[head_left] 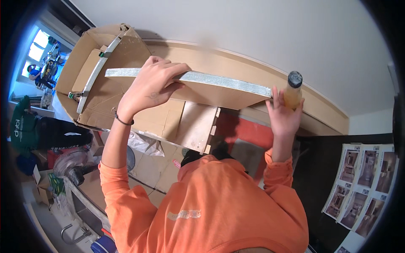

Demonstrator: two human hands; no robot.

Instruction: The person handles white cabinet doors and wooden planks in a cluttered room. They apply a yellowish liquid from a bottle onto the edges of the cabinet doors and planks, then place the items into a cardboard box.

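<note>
Head view: left hand [158,80] clamped over the silvery top edge of a tan panel [215,93], fingers across it, thumb on the near side. Panel is up on edge, near side of the tan board [253,72] along the wall; its left end overlaps the right side of an open cardboard box [69,69], its right end is at the right hand. Can't tell what supports it underneath. Right hand [284,120]: fingers and thumb spread to either side of a dark-capped bottle [292,96] with amber contents, fingertips just beside the panel's right end. Can't tell how firmly it grips. 2nd silvery-edged strip [96,71] lies slanted across the box, 2 green clips along it. Below the panel's middle: pale notched wooden piece [196,126]. Floor side, lower left: 1 fan [71,166]. Far right: hanging sheet of photos [361,185].
</note>
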